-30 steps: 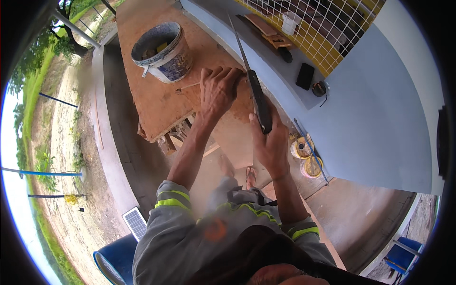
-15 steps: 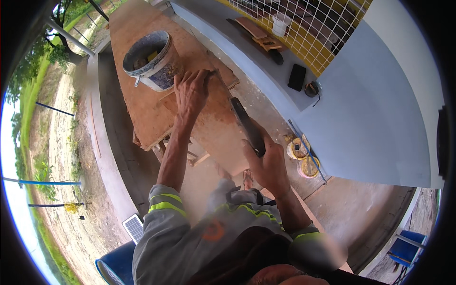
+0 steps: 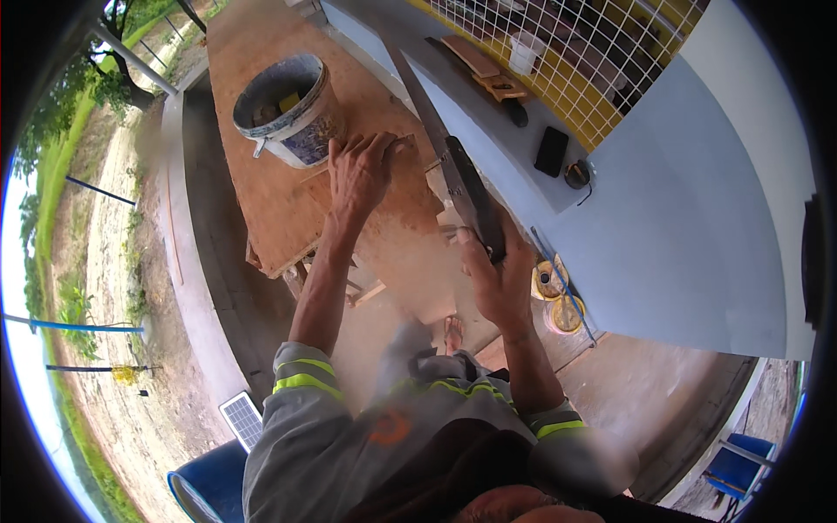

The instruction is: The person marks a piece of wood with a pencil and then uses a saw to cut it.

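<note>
As the scene is viewed from the head camera, a long handsaw (image 3: 453, 157) is seen gripped by its dark handle in the right hand (image 3: 497, 279), whose fingers are wrapped shut around it, while the left hand (image 3: 357, 174) is laid flat, fingers spread, on a small wooden piece (image 3: 410, 174) resting on the bench (image 3: 261, 200). The saw's long axis is run away from the person, its grey metal blade stretched up and to the left from the handle, just right of the flattened left hand; the blade's lower edge is placed at or near the wooden piece, though actual contact cannot be made out. The left hand is the nearer one to the piece, the right being kept back at the handle end. The bench top is a flat reddish-brown board with a dull, dusty surface. A round, stained white bucket (image 3: 292, 109) is stood just beyond the left hand. A smooth grey ledge (image 3: 523, 174) is seen to the right, carrying a dark flat phone-like slab (image 3: 551, 151), with a yellow wire grid (image 3: 593, 61) behind it.
</note>
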Demonstrator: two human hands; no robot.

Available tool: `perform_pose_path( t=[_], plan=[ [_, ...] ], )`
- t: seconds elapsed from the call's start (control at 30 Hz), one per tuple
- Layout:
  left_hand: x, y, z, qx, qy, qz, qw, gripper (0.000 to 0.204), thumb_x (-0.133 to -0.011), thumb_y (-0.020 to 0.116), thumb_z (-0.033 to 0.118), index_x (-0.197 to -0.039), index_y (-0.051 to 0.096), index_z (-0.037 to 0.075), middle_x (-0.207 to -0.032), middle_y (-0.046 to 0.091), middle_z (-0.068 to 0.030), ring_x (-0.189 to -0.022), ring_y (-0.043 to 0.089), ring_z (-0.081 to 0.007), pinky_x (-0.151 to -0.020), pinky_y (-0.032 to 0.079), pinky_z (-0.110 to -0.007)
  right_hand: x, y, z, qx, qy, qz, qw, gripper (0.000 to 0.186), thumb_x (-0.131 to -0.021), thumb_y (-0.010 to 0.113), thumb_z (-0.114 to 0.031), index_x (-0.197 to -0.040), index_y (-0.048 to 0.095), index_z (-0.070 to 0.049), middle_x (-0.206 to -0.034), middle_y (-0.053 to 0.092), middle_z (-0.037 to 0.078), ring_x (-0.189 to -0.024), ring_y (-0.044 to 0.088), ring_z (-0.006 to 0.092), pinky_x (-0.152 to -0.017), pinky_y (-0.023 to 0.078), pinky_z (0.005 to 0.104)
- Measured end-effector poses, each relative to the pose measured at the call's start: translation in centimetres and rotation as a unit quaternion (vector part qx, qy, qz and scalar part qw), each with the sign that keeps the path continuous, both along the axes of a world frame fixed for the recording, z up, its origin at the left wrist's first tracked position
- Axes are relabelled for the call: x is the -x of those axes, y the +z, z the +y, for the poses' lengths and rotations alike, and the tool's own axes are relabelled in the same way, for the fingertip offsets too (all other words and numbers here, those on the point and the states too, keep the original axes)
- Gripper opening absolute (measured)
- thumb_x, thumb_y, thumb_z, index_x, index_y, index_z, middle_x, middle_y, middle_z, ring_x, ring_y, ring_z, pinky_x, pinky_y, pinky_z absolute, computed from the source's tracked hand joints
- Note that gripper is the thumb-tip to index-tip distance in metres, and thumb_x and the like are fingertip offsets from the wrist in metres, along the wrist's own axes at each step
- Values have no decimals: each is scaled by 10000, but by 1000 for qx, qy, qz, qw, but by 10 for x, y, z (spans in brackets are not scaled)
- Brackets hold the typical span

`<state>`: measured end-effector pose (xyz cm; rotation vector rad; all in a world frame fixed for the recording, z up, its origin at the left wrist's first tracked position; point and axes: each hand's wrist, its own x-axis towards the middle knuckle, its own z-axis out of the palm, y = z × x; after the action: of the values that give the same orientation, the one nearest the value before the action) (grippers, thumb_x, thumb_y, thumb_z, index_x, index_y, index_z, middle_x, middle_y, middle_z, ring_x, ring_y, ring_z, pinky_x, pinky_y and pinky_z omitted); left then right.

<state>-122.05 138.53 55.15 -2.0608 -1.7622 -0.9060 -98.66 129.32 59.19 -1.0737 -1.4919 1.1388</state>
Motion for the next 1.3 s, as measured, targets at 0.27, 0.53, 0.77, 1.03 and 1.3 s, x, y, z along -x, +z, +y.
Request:
perform_pose_path(
  t=[0.27,0.53,0.77,1.03,1.3],
  plan=[
    [20,4,-6,30,-35,-71,996,163,-922,636,180,-1068,684,125,-925,714,-60,-912,659,-236,-823,428,-372,-17,-39,27,-61,-129,158,977,380,-872,593,-80,-1227,545,44,-742,578,21,-615,517,79,-569,430,243],
    [2,24,-2,33,-70,-90,993,196,-899,651,144,-1089,680,105,-937,700,-51,-911,658,-256,-828,462,-376,-40,-86,98,-31,-174,-78,981,536,-872,615,-134,-1374,497,12,-877,654,73,-651,535,118,-631,454,265],
    [-11,28,2,102,27,-99,989,79,-847,684,112,-919,705,84,-867,683,-30,-785,613,-220,-788,446,-352,-37,-165,310,-110,-112,-258,953,561,-855,655,-243,-1361,527,-39,-984,694,234,-882,679,395,-780,533,434],
    [-28,44,-33,-42,255,-105,960,156,-921,601,107,-1021,717,79,-1066,697,-71,-1018,620,-227,-900,424,-355,-58,-251,530,-140,-75,-512,844,616,-931,516,-488,-1429,496,-127,-1355,585,157,-1166,587,407,-962,498,490],
    [-119,-198,-247,-100,677,-456,569,438,-1030,431,323,-890,689,-2,-932,717,-174,-922,656,-343,-834,467,-427,-80,-299,594,-112,-30,-629,769,567,-969,506,-501,-1438,490,-183,-1315,597,162,-1160,586,401,-965,445,575]
  ],
)
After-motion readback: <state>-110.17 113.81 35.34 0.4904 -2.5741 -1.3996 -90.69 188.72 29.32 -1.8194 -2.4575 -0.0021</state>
